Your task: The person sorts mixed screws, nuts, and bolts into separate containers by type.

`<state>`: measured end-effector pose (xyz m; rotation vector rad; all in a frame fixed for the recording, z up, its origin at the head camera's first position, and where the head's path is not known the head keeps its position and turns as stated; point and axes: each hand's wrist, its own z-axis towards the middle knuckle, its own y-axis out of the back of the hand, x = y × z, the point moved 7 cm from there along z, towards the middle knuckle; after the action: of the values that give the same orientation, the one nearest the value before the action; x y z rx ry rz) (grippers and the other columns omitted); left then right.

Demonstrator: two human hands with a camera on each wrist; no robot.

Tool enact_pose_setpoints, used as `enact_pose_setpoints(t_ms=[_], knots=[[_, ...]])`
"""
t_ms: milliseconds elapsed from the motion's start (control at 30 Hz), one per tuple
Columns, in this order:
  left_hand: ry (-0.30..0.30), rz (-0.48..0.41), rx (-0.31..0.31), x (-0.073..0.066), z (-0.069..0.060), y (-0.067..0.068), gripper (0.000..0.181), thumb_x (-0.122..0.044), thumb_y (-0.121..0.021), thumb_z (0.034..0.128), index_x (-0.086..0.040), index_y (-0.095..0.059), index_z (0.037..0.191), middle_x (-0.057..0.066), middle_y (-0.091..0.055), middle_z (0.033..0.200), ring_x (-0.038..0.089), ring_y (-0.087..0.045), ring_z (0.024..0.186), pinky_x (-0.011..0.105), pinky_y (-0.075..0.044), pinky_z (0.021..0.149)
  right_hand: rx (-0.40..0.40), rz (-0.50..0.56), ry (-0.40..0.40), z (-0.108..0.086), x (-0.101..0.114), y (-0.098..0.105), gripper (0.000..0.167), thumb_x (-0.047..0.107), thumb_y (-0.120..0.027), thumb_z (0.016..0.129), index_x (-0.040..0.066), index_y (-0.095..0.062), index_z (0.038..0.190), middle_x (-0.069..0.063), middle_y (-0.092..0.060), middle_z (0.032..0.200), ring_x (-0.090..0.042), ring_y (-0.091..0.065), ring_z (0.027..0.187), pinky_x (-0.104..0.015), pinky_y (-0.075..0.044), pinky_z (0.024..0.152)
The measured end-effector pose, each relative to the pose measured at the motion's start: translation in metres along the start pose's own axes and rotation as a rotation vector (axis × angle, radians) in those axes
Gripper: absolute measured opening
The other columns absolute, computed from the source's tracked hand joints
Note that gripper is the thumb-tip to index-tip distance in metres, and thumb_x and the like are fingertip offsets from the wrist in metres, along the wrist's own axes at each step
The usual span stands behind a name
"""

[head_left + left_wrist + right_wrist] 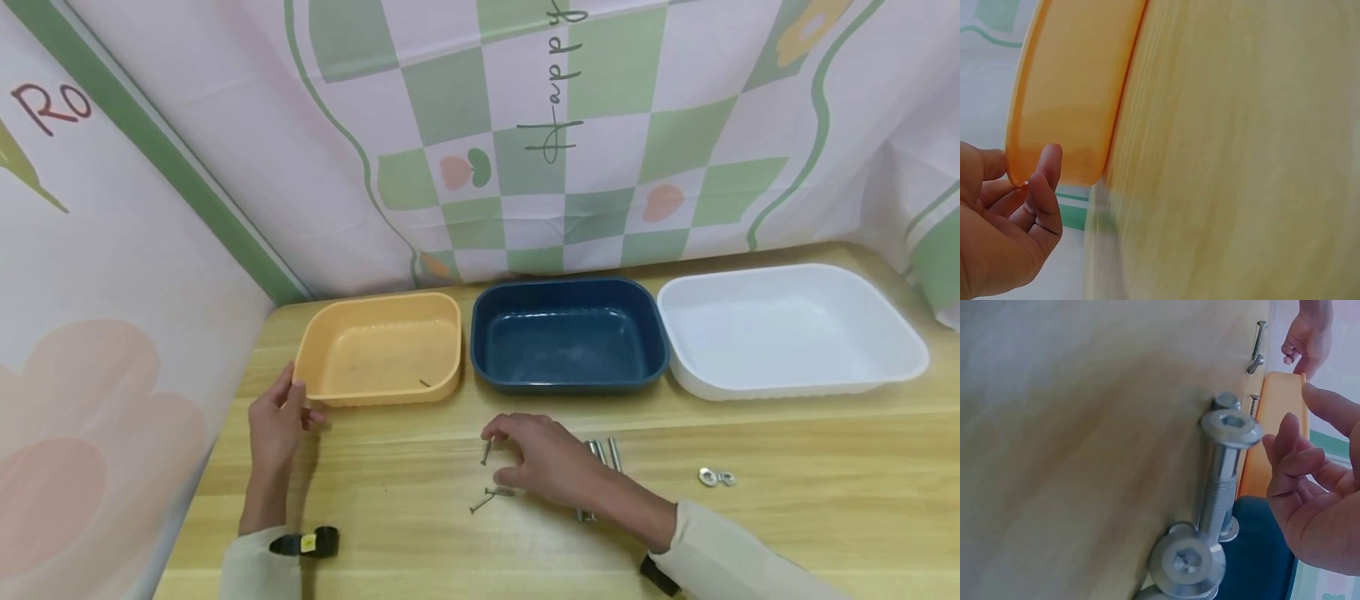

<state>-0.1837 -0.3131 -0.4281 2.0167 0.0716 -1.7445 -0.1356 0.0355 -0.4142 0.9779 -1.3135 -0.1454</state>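
My left hand (277, 425) pinches the near left corner of a yellow plastic tray (322, 398), thumb and fingers on either side of the rim (1016, 125). One small screw (424, 383) lies in that tray. Over the table, my right hand (543, 458) has its thumb and fingers apart, with nothing between them. A small screw (486, 452) is by its index fingertip, and two more screws (482, 502) lie crossed near the thumb. Several thick hex-socket bolts (1219, 487) lie beneath the right wrist, partly hidden by it in the head view.
A dark blue tray (570, 387) stands to the right of the yellow one, with a white tray (795, 390) beyond it. Two washer-like metal rings (708, 477) lie on the wooden table (405, 542) at the right. A printed cloth (525, 225) hangs behind.
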Motion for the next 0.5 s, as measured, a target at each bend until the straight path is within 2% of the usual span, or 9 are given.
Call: enact_pose_setpoints(t_ms=[67, 167, 500], knots=[[0.003, -0.001, 0.002, 0.0005, 0.0004, 0.0, 0.047, -0.015, -0.046, 0.1068, -0.011, -0.039, 0.153, 0.014, -0.047, 0.148, 0.008, -0.062, 0.056, 0.018, -0.051, 0.054, 0.016, -0.013, -0.021, 0.0007, -0.001, -0.003, 0.042, 0.015, -0.083, 0.077, 0.011, -0.069, 0.117, 0.001, -0.067, 0.104, -0.018, -0.061, 0.097, -0.043, -0.049, 0.089], [0.008, -0.003, 0.004, 0.0009, 0.0007, 0.0001, 0.047, -0.016, -0.046, 0.1068, -0.012, -0.039, 0.153, 0.014, -0.048, 0.148, 0.008, -0.062, 0.056, 0.018, -0.051, 0.055, 0.035, -0.031, -0.038, 0.0006, -0.0016, -0.0067, 0.042, 0.016, -0.084, 0.077, 0.011, -0.069, 0.115, 0.004, -0.065, 0.099, -0.019, -0.059, 0.095, -0.044, -0.048, 0.088], [0.006, -0.007, -0.005, 0.0011, 0.0003, 0.0006, 0.047, -0.016, -0.048, 0.1062, -0.012, -0.04, 0.152, 0.011, -0.046, 0.15, 0.007, -0.062, 0.055, 0.018, -0.051, 0.054, 0.029, -0.048, -0.02, -0.0011, -0.0008, -0.0106, 0.039, 0.015, -0.081, 0.075, 0.011, -0.07, 0.112, 0.004, -0.064, 0.096, -0.019, -0.059, 0.092, -0.043, -0.048, 0.087]])
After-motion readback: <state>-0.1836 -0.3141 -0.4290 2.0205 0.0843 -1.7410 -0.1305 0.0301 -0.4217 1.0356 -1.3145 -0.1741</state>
